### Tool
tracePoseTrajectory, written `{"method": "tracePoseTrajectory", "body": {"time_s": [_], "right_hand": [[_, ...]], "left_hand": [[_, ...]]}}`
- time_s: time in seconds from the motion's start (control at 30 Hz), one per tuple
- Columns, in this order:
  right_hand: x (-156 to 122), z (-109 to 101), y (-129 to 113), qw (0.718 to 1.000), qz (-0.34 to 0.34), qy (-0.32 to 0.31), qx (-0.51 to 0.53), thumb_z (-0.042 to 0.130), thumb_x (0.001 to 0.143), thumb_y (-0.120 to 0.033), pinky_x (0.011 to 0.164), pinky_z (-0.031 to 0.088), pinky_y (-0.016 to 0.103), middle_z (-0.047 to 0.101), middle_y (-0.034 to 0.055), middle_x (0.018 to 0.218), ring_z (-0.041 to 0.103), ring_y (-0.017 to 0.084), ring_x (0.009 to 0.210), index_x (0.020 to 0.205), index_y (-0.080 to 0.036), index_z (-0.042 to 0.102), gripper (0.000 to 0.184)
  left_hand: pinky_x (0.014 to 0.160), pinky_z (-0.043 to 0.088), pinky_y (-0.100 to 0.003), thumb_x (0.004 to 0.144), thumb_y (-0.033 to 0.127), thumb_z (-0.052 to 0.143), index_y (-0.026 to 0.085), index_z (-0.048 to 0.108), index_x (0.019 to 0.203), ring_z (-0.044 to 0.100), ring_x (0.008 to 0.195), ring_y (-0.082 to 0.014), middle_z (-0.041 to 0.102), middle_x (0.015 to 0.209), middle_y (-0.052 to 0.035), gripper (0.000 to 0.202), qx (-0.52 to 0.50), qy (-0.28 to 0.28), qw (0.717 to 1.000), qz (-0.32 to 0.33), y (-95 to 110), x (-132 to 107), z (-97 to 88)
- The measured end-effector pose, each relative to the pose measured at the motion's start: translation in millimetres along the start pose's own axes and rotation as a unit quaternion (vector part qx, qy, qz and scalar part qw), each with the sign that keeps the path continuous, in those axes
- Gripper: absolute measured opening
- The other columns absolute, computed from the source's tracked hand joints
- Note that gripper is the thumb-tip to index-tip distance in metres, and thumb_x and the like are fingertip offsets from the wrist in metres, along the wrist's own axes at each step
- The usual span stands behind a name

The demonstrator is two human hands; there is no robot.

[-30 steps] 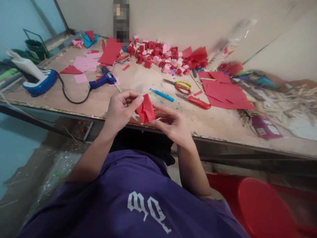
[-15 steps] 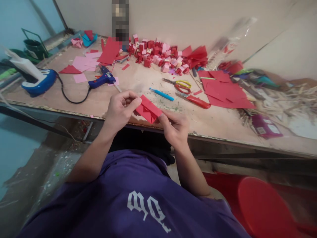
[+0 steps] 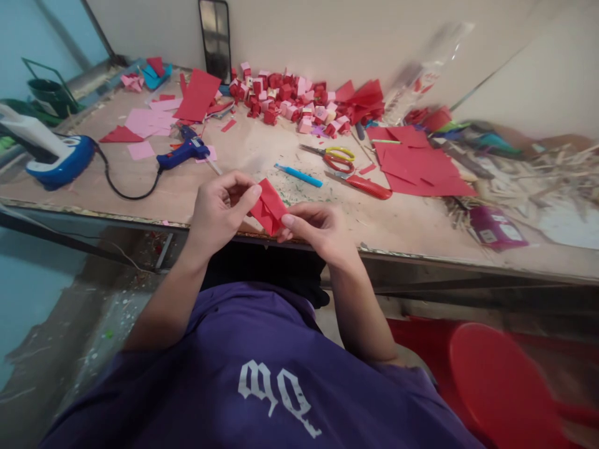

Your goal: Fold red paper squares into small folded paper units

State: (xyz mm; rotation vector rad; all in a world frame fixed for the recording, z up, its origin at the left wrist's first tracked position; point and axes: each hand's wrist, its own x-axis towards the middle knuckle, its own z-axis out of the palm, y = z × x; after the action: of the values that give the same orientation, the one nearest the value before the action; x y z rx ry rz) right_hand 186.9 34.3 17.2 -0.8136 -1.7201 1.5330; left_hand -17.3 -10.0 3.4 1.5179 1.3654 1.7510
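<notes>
A small piece of folded red paper (image 3: 268,207) is held between my two hands, above the table's front edge. My left hand (image 3: 223,209) pinches its left end between thumb and fingers. On the right end, the thumb and fingers of my right hand (image 3: 319,229) are closed, with the thumb lying on top. Folds and a raised flap show on the paper's face. Just beyond the hands lies a blue pen-like tool (image 3: 298,175). Scissors (image 3: 337,162) with red and yellow handles and a red-handled cutter (image 3: 367,186) rest to the right of it.
A blue glue gun (image 3: 183,153) lies at left, its cord running toward a blue-and-white power strip (image 3: 60,163). Many red and pink paper cubes (image 3: 292,100) are heaped at the back beside a leaning phone (image 3: 216,40). Red sheets (image 3: 421,165) lie right; a red stool (image 3: 503,386) stands below.
My right hand has shifted left along the red paper, and its right end now looks shorter, folded or covered by the fingers. The camera view has shifted slightly.
</notes>
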Motion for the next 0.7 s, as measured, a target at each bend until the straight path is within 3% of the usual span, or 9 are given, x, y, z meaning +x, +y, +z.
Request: {"method": "tracePoseTrajectory", "body": {"time_s": [0.27, 0.53, 0.7], "right_hand": [[1.7, -1.2, -1.7, 0.998, 0.009, -0.024, 0.060, 0.094, 0.084, -0.046, 0.063, 0.061, 0.023, 0.081, 0.0048, 0.071, 0.073, 0.014, 0.061, 0.080, -0.017, 0.086, 0.030], [2.2, -1.4, 0.7, 0.999, 0.016, -0.023, 0.041, 0.093, 0.085, -0.044, 0.063, 0.061, 0.025, 0.082, 0.0066, 0.074, 0.073, 0.014, 0.061, 0.080, -0.016, 0.085, 0.030], [1.9, -3.1, 4.3, 1.000, 0.001, -0.025, 0.005, 0.093, 0.085, -0.040, 0.066, 0.059, 0.025, 0.082, 0.0050, 0.076, 0.073, 0.015, 0.065, 0.086, -0.016, 0.087, 0.025]], "left_hand": [[0.062, 0.056, -0.027, 0.094, 0.040, 0.080, 0.021, 0.074, 0.080, 0.069, 0.067, -0.0165, 0.074, 0.075, -0.0018, 0.024, -0.021, 0.012, 1.000, -0.006, -1.4, -0.4, 0.8], [0.058, 0.052, -0.024, 0.095, 0.031, 0.076, 0.020, 0.075, 0.080, 0.067, 0.065, -0.0141, 0.072, 0.073, -0.0002, 0.018, -0.002, 0.024, 1.000, 0.019, -4.3, -1.0, 0.1], [0.062, 0.055, -0.023, 0.094, 0.025, 0.075, 0.018, 0.075, 0.083, 0.069, 0.068, -0.0135, 0.074, 0.077, -0.0007, 0.013, -0.012, -0.009, 0.999, 0.046, -3.8, -0.9, -2.3]]}}
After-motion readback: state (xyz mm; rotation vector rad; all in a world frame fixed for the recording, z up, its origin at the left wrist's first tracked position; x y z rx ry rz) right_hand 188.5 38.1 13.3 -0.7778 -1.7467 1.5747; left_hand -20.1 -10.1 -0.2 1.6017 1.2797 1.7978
